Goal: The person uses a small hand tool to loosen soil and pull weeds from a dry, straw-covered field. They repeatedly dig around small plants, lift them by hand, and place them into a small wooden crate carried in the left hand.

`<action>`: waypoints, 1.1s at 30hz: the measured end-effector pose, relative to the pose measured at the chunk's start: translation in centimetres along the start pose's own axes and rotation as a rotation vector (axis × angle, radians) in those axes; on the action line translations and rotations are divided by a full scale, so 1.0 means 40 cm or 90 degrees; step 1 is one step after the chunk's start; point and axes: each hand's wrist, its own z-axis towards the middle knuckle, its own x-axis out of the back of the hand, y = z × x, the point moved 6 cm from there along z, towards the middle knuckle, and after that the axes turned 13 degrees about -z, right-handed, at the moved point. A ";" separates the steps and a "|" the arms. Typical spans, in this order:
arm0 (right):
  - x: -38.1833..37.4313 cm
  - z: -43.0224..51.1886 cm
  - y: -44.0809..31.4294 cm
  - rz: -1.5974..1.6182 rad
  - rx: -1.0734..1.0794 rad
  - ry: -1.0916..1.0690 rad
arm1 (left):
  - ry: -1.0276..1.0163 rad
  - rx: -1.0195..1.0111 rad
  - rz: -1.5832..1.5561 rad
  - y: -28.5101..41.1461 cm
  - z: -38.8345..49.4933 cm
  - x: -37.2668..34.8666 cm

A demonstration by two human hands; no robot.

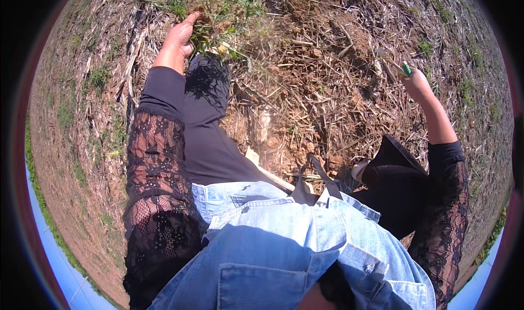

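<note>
My left hand (181,37) is closed around a clump of uprooted grass (208,31) with reddish soil about it, above my knee in black trousers. Out to the right, my right hand (414,80) grips the green handle (406,69) of a small hand tool. The tool's thin shaft points up and left, and its pale end (380,52) lies over the straw; its exact kind cannot be told. A dust haze hangs over the ground between the hands.
Dry straw and stalks (286,88) cover reddish soil with clods (311,146). Green grass (245,2) grows at the top, with smaller tufts (99,77) at the left. My bent legs, a denim garment and dangling dark straps (323,177) fill the near area.
</note>
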 end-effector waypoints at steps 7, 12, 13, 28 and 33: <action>-0.029 -0.048 0.044 0.020 0.032 0.027 | 0.417 -0.176 0.148 0.208 -0.524 0.712; -0.088 0.037 0.061 -0.006 0.121 0.011 | 0.674 -0.018 0.163 0.006 -1.092 1.092; -0.095 0.055 0.067 -0.049 0.123 0.020 | 0.726 0.031 0.152 -0.063 -1.200 1.152; -0.070 0.058 0.115 -0.044 0.122 0.059 | 0.206 0.713 0.488 -0.673 -1.757 1.207; -0.015 -0.048 0.064 -0.052 0.141 0.098 | 0.558 0.454 0.099 -0.602 -1.587 1.202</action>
